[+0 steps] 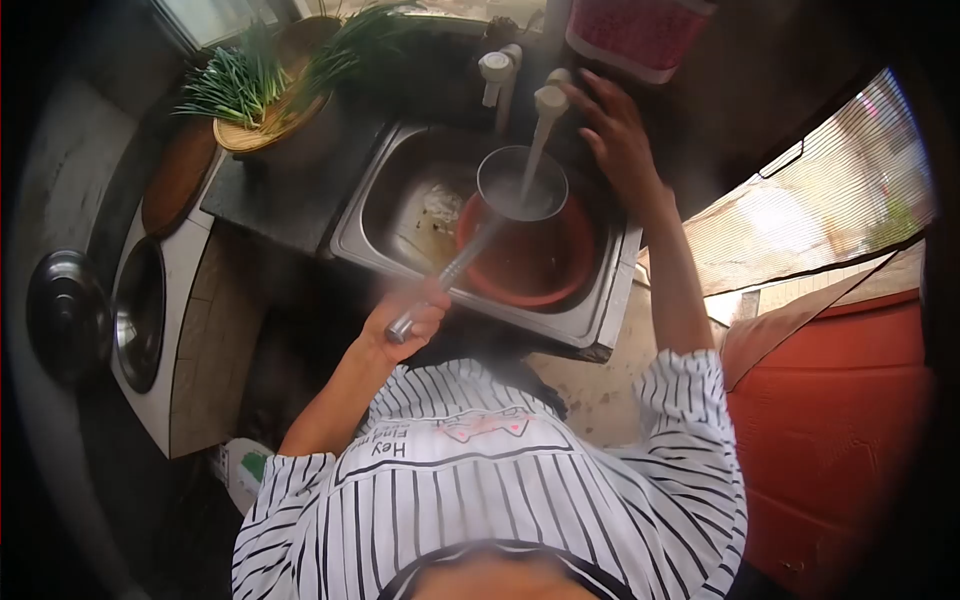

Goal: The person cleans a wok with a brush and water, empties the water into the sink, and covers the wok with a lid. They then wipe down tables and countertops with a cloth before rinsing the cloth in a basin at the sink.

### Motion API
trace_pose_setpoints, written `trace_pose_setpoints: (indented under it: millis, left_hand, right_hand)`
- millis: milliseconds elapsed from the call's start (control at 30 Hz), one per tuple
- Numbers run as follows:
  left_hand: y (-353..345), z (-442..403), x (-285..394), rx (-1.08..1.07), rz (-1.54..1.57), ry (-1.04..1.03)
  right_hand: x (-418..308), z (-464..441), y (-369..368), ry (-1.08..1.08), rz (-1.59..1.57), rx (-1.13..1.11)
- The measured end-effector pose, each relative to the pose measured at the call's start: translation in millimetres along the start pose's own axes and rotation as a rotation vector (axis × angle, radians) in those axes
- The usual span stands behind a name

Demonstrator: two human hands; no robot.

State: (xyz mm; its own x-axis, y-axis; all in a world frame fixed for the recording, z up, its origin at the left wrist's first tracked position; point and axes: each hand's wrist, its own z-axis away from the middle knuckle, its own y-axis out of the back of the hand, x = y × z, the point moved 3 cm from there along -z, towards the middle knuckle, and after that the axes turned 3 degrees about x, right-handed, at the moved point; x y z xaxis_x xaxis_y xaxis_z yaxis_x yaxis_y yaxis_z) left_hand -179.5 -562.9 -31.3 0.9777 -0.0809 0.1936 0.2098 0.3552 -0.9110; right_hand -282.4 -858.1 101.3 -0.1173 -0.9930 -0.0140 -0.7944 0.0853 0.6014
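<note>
Wears black-striped white shirt (455,500) before rectangular steel sink (385,205). Grips round, long-handled silver ladle (488,232) above sink with left hand (408,316); spreads right hand (622,140) beside white plastic tap (551,100) behind sink, perhaps touching. Could spill by overfilling or tilting. Catches water (533,165) in ladle, above round orange basin (500,285) inside sink.

The ladle (463,259) is silver-grey, the tap (550,98) off-white, the basin (500,285) orange-red, the sink (385,225) steel-grey, the scallions (240,85) green; the shirt (450,500) is white with black stripes (its chest print (490,428) partly pink).
</note>
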Motion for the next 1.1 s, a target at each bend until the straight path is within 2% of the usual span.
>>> trace_pose_setpoints:
  millis: [33, 67, 133, 167, 233, 267, 300, 367, 433, 500, 567, 633, 700, 767, 833, 900, 967, 1000, 1067, 1100]
  left_hand:
    - [-2, -1, -1, -0.014, 0.035, 0.028]
    - [-7, 1, -2, 0.001, 0.049, 0.035]
    - [-12, 4, -4, 0.017, 0.067, 0.042]
    - [-12, 6, -5, 0.013, 0.042, 0.028]
    - [-11, 5, -8, 0.011, 0.033, 0.006]
    - [-11, 5, -9, 0.059, -0.006, -0.012]
    - [-10, 6, -9, 0.107, -0.047, -0.033]
    - [-5, 6, -8, 0.097, -0.051, -0.044]
    - [-6, 9, -8, 0.021, 0.016, -0.002]
    - [3, 16, 0, 0.004, 0.087, 0.025]
    - [10, 20, 3, -0.085, 0.175, 0.033]
    - [13, 12, 0, -0.092, 0.079, 0.023]
    - [5, 10, 2, 0.029, 0.102, 0.007]
    - [8, 15, 8, 0.007, 0.111, 0.022]
    - [10, 25, 19, 0.001, 0.135, -0.046]
    - [7, 30, 27, -0.099, 0.140, -0.003]
    - [-7, 39, 31, 0.039, -0.006, -0.153]
    - [-12, 42, 33, 0.044, -0.002, -0.156]
    - [-14, 50, 41, 0.181, -0.299, -0.291]
    - [-18, 53, 42, 0.177, -0.298, -0.300]
  right_hand:
    - [-9, -16, -9, 0.158, 0.000, -0.065]
    - [-5, -28, -22, 0.151, -0.015, -0.072]
    - [1, -41, -54, 0.248, 0.026, -0.488]
    - [-4, -45, -55, 0.251, 0.021, -0.493]
    - [-9, -53, -57, 0.133, 0.237, -0.503]
    - [-11, -51, -58, 0.050, 0.281, -0.356]
    - [-13, -49, -64, 0.062, 0.266, -0.359]
    - [-7, -49, -71, -0.125, 0.374, -0.332]
    - [-11, -43, -69, -0.163, 0.338, -0.317]
    - [4, -22, -62, -0.348, -0.178, -0.024]
    - [18, 22, -62, -0.685, -0.413, 0.232]
    - [31, 73, -78, -1.002, -0.361, 0.057]
    - [88, 172, -158, -0.423, 0.216, -0.494]
    - [61, 187, -156, -0.566, 0.268, -0.692]
    - [59, 195, -165, -0.560, 0.239, -0.757]
    - [58, 209, -177, -0.554, 0.207, -0.837]
    - [58, 217, -188, -0.432, 0.297, -0.964]
    - [50, 208, -181, -0.428, 0.292, -0.969]
    - [41, 192, -168, -0.567, 0.296, -1.104]
    - [48, 197, -173, -0.559, 0.298, -1.099]
